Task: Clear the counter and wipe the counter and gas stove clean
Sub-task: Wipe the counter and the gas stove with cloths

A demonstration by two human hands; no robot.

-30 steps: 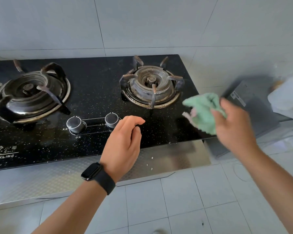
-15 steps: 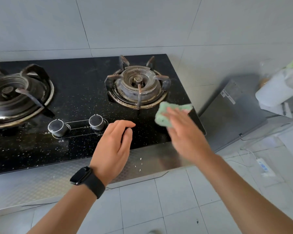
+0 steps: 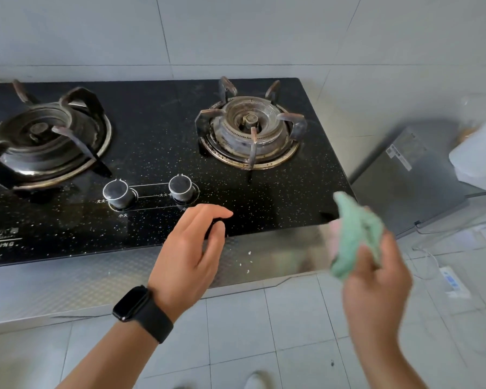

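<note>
Soft, even daylight fills the scene. The right hand and its green cloth are motion-blurred. Straight edges bow near the frame borders, and the black stove shows faint glare.

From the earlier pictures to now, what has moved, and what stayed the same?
The right hand, gripping the green cloth throughout, swept left onto the black stove top near the right burner, then drew back right and off the front corner; it is now lifted clear. The left hand stayed resting at the stove's front edge by the knobs. White crumbs remain on the metal counter.
</note>
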